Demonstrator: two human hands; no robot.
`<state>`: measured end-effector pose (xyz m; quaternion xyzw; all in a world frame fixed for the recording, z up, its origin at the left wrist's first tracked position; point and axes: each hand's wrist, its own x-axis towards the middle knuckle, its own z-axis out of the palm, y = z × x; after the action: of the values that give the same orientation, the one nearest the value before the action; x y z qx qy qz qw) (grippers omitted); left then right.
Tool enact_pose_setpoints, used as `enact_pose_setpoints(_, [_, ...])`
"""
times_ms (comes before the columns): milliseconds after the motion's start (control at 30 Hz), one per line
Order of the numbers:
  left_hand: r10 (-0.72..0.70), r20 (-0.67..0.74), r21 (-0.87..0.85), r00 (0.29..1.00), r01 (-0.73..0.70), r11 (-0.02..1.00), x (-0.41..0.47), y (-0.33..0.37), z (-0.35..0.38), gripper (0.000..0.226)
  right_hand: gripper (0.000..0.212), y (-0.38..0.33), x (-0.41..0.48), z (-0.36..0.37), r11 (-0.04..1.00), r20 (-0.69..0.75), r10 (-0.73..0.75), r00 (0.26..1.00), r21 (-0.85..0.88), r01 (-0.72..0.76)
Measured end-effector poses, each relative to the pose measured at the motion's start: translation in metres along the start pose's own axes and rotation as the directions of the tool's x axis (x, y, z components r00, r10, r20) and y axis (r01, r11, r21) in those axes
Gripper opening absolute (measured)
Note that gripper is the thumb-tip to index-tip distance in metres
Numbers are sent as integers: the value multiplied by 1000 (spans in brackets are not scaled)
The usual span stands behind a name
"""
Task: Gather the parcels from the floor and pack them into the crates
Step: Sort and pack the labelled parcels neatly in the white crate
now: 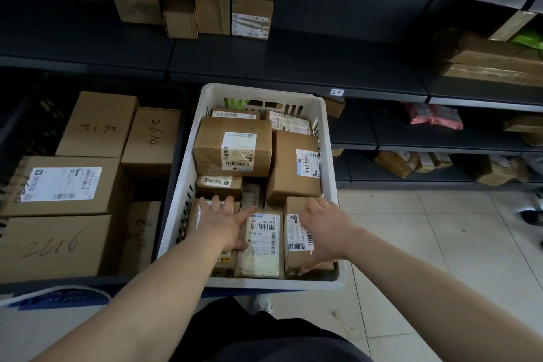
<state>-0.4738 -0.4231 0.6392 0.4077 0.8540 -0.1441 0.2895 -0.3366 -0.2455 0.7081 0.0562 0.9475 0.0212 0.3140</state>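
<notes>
left hand [224,225]: flat, fingers spread, palm down on near-left box [202,214], gripping nothing | right hand [324,231]: open, fingers splayed, pressing near-right box [296,247], no grasp | labelled parcel [261,244]: between the hands | white crate [188,161]: full of parcels, floor, below shelf [293,67] | dark crate [29,126]: left, holding large boxes

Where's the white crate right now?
In the head view the white crate sits centre frame on the floor below the dark shelves, right of the dark crate, with both hands inside.
</notes>
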Motion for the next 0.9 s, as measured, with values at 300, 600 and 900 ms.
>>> enact_pose_setpoints(300, [8,-22,-158,1000,-11,987,-4,-2,7,95,54,-22,26,37,995,217,90,972,22,-97])
enact_pose_setpoints(600, [21,-129,-137,991,-39,990,-16,-7,16,76,29,-15,41,40,986,310,71,948,123,-114])
enact_pose_setpoints(900, [68,-10,-98,998,-69,993,-11,-4,-4,75,26,-12,41,24,948,210,99,973,278,-156])
